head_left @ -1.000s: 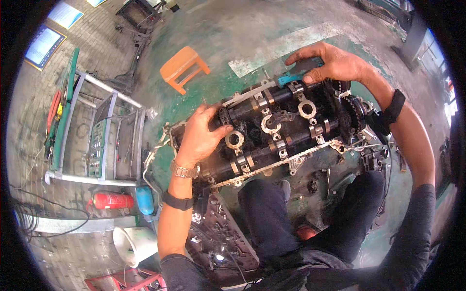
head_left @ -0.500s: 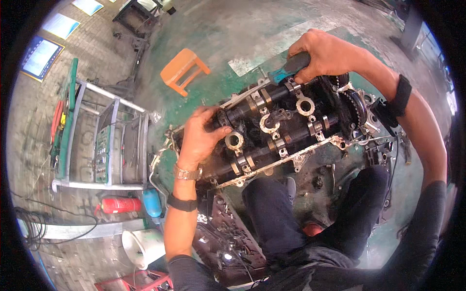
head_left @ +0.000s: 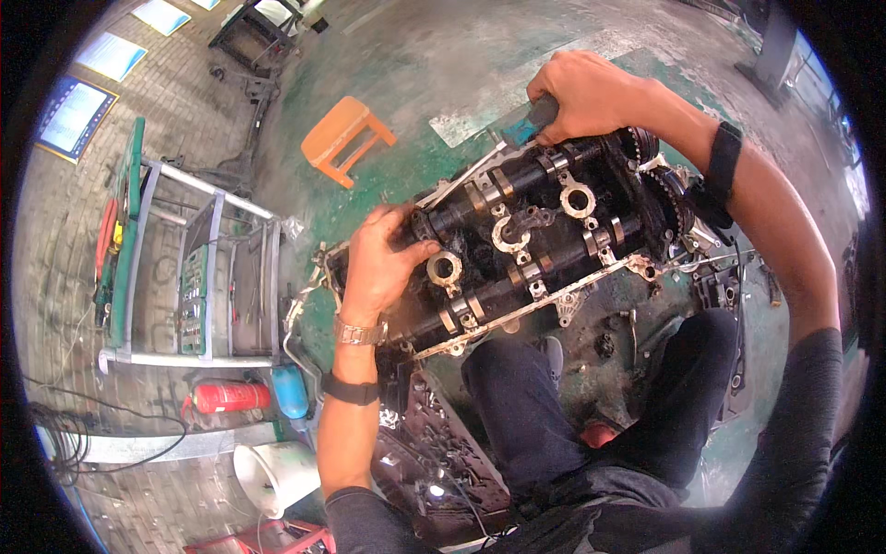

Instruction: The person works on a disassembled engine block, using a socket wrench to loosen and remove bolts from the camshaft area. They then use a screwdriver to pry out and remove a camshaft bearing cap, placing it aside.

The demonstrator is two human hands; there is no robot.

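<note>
A dark, oily engine cylinder head with two camshafts lies in front of my knees. My left hand is closed round the left part of the far camshaft, thumb on the near side. Its fingertips are partly hidden behind the shaft. In my right hand is a screwdriver with a teal and black handle, gripped above the cylinder head's far edge. Its shank slants down to the left along that edge; I cannot make out where the tip rests. A timing chain runs round the right end.
An orange stool stands beyond the engine. To the left are a metal rack with tools, a red fire extinguisher and a white bucket. A tray of small parts lies by my left knee; loose engine parts lie right.
My right hand and the screwdriver have shifted slightly left and up, and the handle lies at a different slant. My left hand has stayed on the camshaft.
</note>
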